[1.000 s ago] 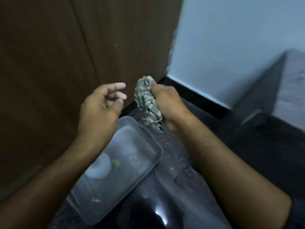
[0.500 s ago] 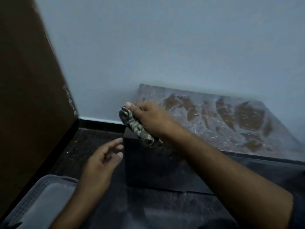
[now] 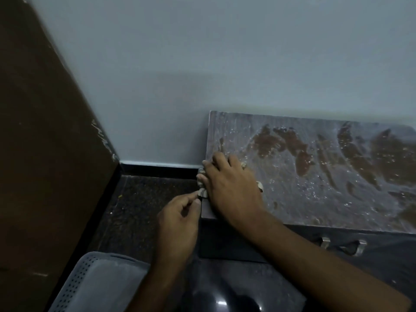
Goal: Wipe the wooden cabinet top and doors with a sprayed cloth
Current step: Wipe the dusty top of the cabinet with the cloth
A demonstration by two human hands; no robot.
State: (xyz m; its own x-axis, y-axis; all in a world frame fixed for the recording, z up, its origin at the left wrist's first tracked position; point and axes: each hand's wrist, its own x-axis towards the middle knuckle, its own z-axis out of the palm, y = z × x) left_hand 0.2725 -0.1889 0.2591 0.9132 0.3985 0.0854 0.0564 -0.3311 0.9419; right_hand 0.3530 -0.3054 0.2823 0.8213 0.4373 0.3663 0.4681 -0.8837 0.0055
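— Where is the cloth point(image 3: 202, 187)?
— Bunched at the left front corner of the cabinet top point(image 3: 315, 176), mostly hidden under the right hand point(image 3: 229, 188), which presses it flat with straight fingers. The left hand point(image 3: 177, 219) pinches a corner hanging over the edge.
— How will it handle?
— Soft, light and limp, I'd judge; it will crumple unless spread. Best kept under the palm. The top looks wet and streaky, so it may slide easily.
— Anything nearby?
— A perforated grey basket point(image 3: 90, 282) on the dark floor point(image 3: 144, 206), well apart.
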